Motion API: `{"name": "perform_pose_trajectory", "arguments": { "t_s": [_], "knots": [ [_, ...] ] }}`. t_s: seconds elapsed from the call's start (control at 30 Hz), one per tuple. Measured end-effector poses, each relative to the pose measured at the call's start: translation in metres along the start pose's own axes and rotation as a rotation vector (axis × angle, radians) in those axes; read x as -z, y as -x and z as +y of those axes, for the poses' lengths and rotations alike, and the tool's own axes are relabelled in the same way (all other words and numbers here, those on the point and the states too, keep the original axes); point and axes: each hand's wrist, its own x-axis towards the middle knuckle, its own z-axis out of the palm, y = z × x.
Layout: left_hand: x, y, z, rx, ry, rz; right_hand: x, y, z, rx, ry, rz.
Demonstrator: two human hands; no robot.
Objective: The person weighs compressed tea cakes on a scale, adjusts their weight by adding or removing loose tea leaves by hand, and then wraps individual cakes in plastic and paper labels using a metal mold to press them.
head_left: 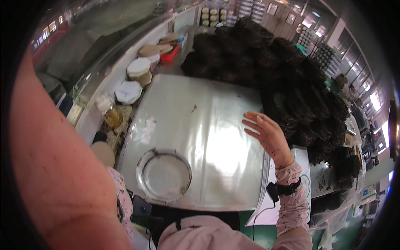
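My left hand (62, 147) is raised very close to the camera, filling the left side. Its fingers run out of clear view, so I cannot tell if it grips anything. My right hand (265, 134) is over the right part of a shiny, pale sheet-covered work surface (187, 125), fingers extended and slightly apart, holding nothing. On the near left of that surface lies a round, shallow dish (188, 170), its rim smudged dark. A few dark crumbs (194, 108) lie farther up. Beyond my right hand rises a large heap of dark, fibrous slabs (300, 97).
Along the left ledge stand a bottle of yellow liquid (114, 117), a white many-sided lid (128, 92), a lidded tub (139, 68) and a red container (169, 55). A cable (254, 218) hangs from the black device (286, 189) on my right wrist. Clear plastic (337, 212) drapes at right.
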Motion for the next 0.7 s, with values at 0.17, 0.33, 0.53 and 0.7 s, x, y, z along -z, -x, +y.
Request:
{"name": "perform_pose_trajectory", "arguments": {
  "t_s": [0.17, 0.33, 0.53, 0.7],
  "knots": [
    [-0.01, 0.003, 0.004, 0.001, -0.051, -0.004, -0.014, 0.018, 0.021, -0.042, 0.028, -0.075],
    [0.017, 0.036, 0.02, -0.092, -0.231, 0.152, -0.051, 0.029, 0.061, -0.023, 0.278, -0.221],
    [0.03, 0.149, -0.011, 0.456, -0.416, -0.083, -0.145, 0.082, 0.159, 0.799, 1.195, -0.631],
    [0.014, 0.26, -0.041, 0.849, -0.271, -0.617, -0.093, 0.064, 0.192, 0.579, 1.268, -0.501]
  ]
}}
